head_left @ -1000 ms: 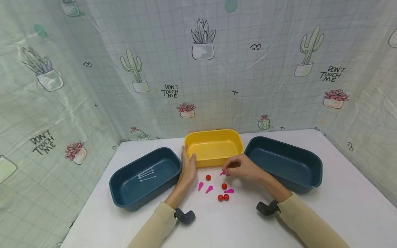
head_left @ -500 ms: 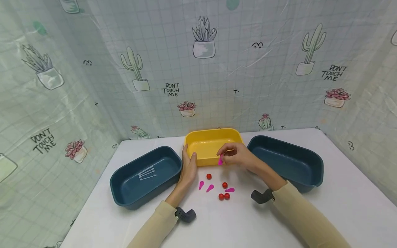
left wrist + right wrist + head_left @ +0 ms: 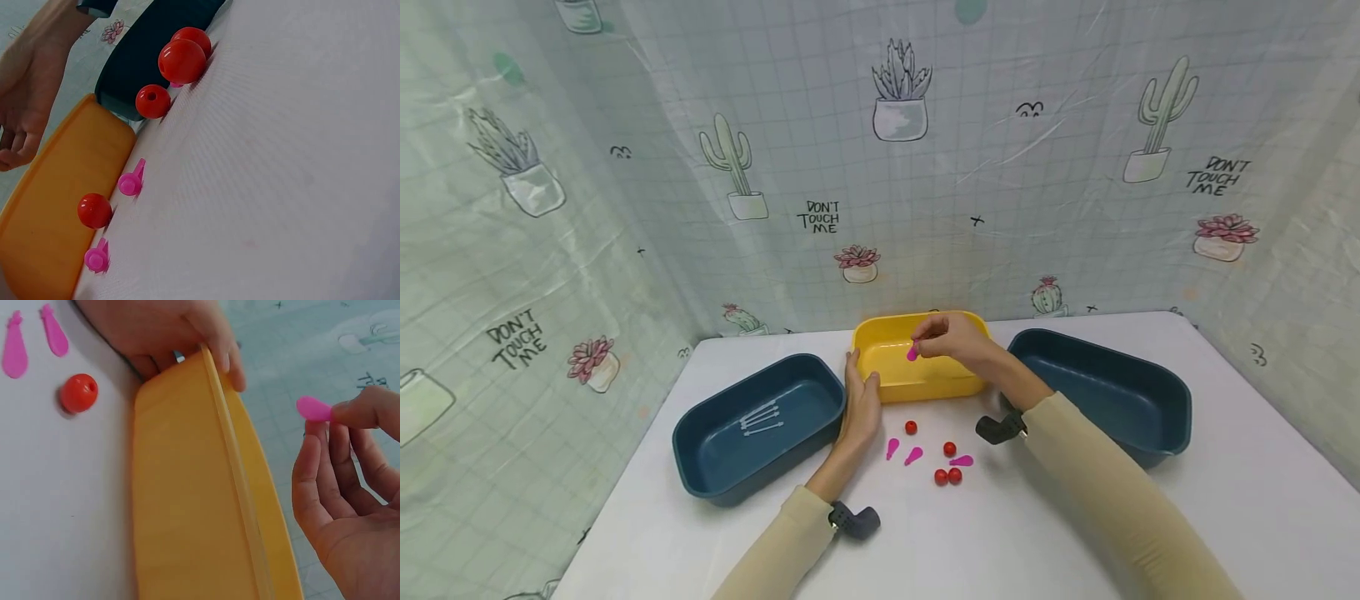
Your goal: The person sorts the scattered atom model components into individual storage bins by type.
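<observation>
Pink piece (image 3: 312,409) pinched in right fingers (image 3: 308,475), jutting beyond tips.

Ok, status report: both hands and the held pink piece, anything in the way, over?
Right hand pinches pink piece above yellow bin. Left hand against bin's left end. Red beads in front of bin, nothing seen blocking.

The right grip (image 3: 953,338) is raised and pinching, the left grip (image 3: 861,407) clasping lower.

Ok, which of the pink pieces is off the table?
The pink piece pinched by the right hand, above the yellow bin; the other three in sight lie on the white table by the red beads.
</observation>
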{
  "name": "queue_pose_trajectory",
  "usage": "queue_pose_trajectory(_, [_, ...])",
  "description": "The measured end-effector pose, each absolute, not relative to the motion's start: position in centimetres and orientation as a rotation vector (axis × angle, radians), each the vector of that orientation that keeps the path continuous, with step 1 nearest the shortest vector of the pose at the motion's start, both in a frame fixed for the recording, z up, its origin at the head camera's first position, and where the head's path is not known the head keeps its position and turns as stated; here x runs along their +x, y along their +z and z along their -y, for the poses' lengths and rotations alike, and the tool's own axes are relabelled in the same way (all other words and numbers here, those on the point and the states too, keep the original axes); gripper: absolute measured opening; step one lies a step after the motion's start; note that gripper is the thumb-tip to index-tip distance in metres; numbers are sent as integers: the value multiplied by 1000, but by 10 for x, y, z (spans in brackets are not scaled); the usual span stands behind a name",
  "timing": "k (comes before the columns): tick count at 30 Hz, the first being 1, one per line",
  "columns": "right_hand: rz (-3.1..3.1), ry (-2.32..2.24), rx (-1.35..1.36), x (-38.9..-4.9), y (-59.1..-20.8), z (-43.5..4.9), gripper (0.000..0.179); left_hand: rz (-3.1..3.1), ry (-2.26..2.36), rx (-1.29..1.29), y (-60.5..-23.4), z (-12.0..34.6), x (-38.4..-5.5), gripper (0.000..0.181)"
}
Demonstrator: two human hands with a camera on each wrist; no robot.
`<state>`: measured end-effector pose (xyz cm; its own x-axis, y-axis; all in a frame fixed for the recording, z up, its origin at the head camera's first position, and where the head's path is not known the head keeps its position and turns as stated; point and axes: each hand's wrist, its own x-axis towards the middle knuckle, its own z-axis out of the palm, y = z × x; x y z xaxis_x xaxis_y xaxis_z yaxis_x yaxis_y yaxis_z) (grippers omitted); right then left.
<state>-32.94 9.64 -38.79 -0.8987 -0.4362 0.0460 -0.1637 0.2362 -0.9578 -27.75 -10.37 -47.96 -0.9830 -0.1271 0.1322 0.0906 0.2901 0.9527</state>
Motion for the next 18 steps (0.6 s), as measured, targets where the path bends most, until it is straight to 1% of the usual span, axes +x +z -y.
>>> queue_pose_trajectory(7, [-2290, -1646, -504, -352, -387, -83, 35, 2378, -1765, 33, -480, 105, -278, 62])
queue_pose_trajectory(12, [-2287, -1615, -498, -366, -392, -70, 35, 2365, -1770, 39, -478, 106, -278, 61])
queue_pose_trajectory(18, [-2294, -1624, -372, -379, -405, -58, 30, 2347, -1790, 52, -480, 104, -280, 60])
